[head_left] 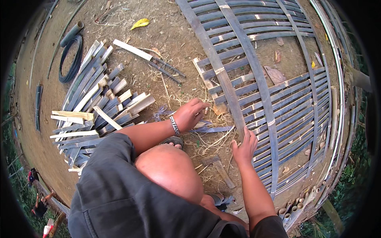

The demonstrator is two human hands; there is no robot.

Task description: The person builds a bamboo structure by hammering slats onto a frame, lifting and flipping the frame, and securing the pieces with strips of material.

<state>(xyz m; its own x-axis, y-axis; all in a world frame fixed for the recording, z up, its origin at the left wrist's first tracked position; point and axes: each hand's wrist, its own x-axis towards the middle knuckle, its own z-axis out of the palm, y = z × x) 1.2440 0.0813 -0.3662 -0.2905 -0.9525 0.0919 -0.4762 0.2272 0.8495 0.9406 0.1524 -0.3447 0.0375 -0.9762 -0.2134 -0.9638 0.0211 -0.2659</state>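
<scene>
A lattice panel of split bamboo (272, 119), dark long strips crossed by many slats, lies on the ground to the right. My right hand (246, 146) is closed round the near end of its leftmost long bamboo strip (225, 81), thumb on one side and fingers on the other. Left of that strip, my left hand (192, 115) hovers with its fingers curled and pinched toward the panel; whatever it may hold is too small to make out. Thin strips of tying fibre (212, 129) lie below the left hand, some purplish.
Cut bamboo slats (99, 103) are heaped on the left. Beyond them lie a coil of dark cord (71, 59) and a bamboo tube (72, 33). A wooden mallet-like tool (220, 170) rests between my arms. Bamboo poles (295, 210) lie at lower right.
</scene>
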